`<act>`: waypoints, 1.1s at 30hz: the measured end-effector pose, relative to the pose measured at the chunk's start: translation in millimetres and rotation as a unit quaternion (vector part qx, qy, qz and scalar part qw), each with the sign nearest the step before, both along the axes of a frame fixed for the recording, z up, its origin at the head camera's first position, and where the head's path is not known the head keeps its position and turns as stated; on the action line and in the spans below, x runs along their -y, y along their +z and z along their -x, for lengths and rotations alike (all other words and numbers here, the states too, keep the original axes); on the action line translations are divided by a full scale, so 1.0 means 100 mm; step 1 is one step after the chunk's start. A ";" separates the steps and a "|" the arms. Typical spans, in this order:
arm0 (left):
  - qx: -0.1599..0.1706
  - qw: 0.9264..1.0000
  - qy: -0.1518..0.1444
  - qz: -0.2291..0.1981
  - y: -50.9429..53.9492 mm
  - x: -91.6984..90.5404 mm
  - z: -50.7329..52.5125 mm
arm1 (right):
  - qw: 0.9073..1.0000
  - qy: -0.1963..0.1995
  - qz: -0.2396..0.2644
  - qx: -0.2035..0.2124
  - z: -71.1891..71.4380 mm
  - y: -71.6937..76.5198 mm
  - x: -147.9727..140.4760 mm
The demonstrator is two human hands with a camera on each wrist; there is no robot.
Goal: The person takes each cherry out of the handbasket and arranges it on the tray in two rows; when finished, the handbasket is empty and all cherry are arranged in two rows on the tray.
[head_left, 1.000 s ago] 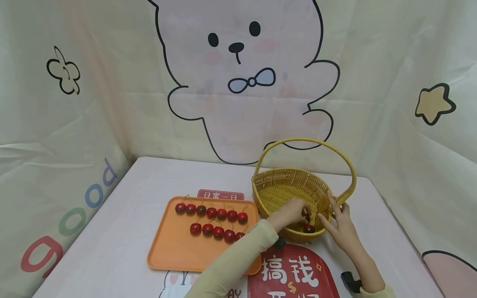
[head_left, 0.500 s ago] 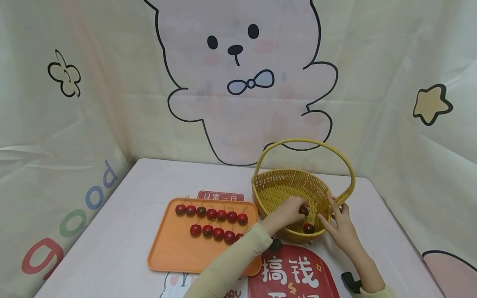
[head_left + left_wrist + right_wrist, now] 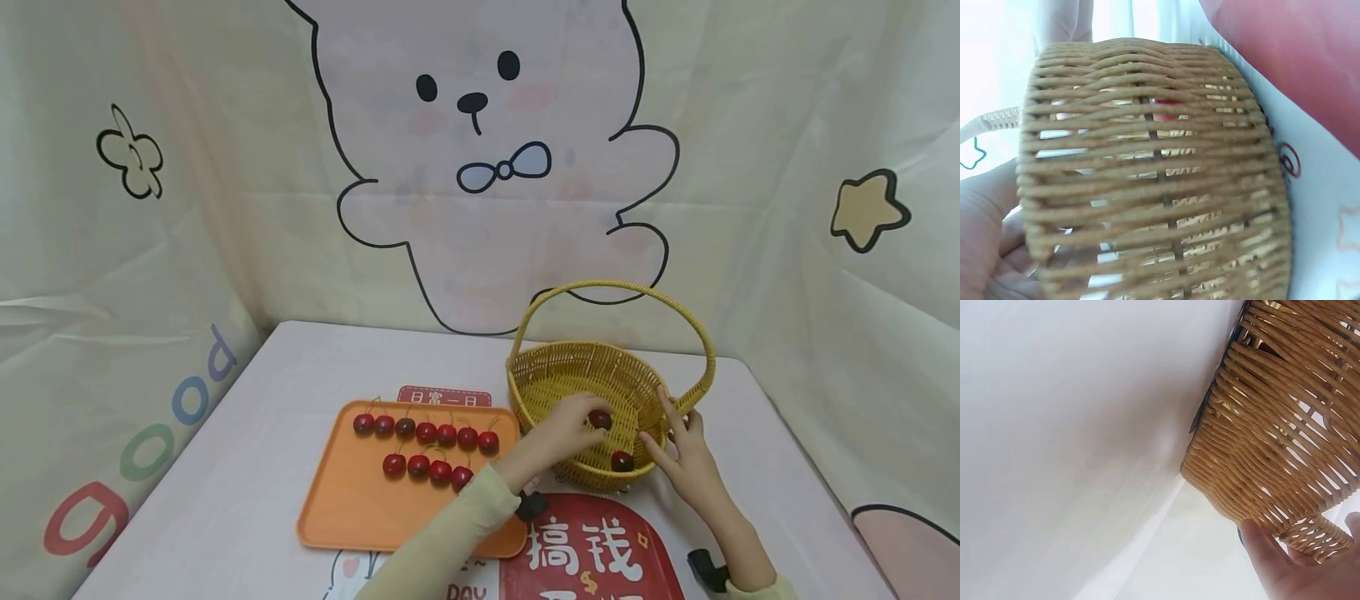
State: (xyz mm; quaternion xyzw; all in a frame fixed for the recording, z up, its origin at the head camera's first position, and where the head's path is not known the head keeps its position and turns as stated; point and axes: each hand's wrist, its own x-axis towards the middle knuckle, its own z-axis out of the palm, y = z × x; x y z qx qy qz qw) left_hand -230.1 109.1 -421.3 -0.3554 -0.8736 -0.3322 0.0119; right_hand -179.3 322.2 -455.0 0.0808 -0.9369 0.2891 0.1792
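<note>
A yellow woven basket (image 3: 577,367) with a tall arched handle (image 3: 611,285) stands on the right half of the table. Inside it, my left hand (image 3: 561,432) pinches a dark red cherry (image 3: 600,419) between thumb and fingers. Another cherry (image 3: 622,461) lies on the basket floor near the front right. My right hand (image 3: 688,462) grips the basket's right rim beside the handle's foot. In the left wrist view the basket wall (image 3: 1147,175) hides most of the left hand (image 3: 991,231). The right wrist view shows the right hand (image 3: 1297,569) at the rim.
Left of the basket lies an orange tray (image 3: 360,521) holding two rows of stemmed cherries (image 3: 426,432). The left forearm (image 3: 442,533) crosses its right front corner, covering part of the front row. A red printed patch (image 3: 585,542) marks the white tabletop in front.
My left hand has drawn left within the basket, carrying the pinched cherry away from the other one. The right hand keeps its place on the rim.
</note>
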 end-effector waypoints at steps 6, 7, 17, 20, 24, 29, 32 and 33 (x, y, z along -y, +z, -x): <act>-0.014 1.000 -0.007 -0.026 0.07 0.18 -0.07 | 1.000 -0.004 -0.001 0.005 0.00 -0.01 0.00; -0.020 0.999 -0.011 -0.031 0.08 0.22 -0.08 | 1.000 -0.005 -0.002 0.006 0.00 -0.01 0.00; -0.059 0.997 -0.009 -0.048 0.17 0.57 -0.18 | 1.000 -0.008 -0.004 0.017 0.00 0.01 0.00; -0.069 0.996 -0.013 -0.056 0.16 0.67 -0.18 | 1.000 -0.006 -0.003 0.014 -0.01 0.01 0.00; -0.073 0.995 -0.013 -0.068 0.15 0.81 -0.20 | 1.000 -0.004 -0.001 0.012 0.00 0.00 0.00; -0.071 0.994 0.004 -0.080 0.16 0.99 -0.22 | 1.000 -0.005 -0.003 0.013 0.00 0.01 -0.01; -0.066 0.994 0.015 -0.089 0.16 1.10 -0.23 | 1.000 -0.005 -0.004 0.014 0.00 0.01 0.00; -0.066 0.993 0.016 -0.094 0.15 1.13 -0.23 | 1.000 -0.004 -0.004 0.015 0.00 0.02 0.00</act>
